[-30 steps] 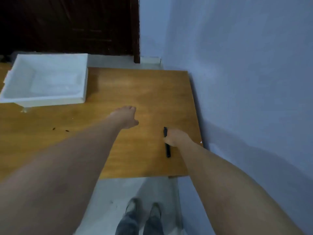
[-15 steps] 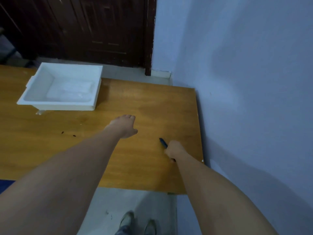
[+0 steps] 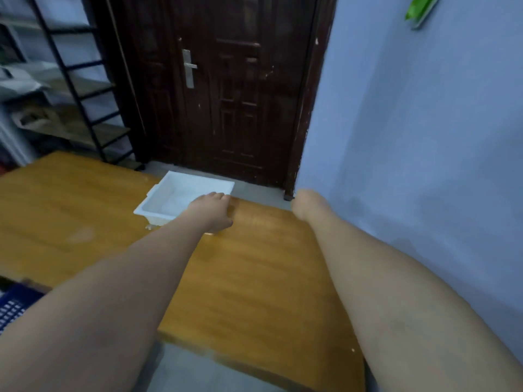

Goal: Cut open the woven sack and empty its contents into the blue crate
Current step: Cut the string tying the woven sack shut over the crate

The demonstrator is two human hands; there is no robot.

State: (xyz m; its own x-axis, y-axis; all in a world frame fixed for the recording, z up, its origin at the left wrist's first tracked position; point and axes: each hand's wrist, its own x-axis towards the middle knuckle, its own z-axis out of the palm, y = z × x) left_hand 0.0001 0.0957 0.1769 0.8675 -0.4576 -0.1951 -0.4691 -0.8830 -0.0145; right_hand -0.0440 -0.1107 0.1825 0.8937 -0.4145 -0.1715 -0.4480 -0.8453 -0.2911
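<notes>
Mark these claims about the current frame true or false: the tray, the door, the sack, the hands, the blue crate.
1. A white tray sits on the wooden table. True.
2. The dark door behind the table stands wide open. False: it is closed.
3. A woven sack lies on the table. False: none is in view.
4. The left hand overlaps the tray's near right corner. True.
5. The blue crate stands in the middle of the table. False: it shows only at the lower left edge.
6. The right hand is blurred. True.
</notes>
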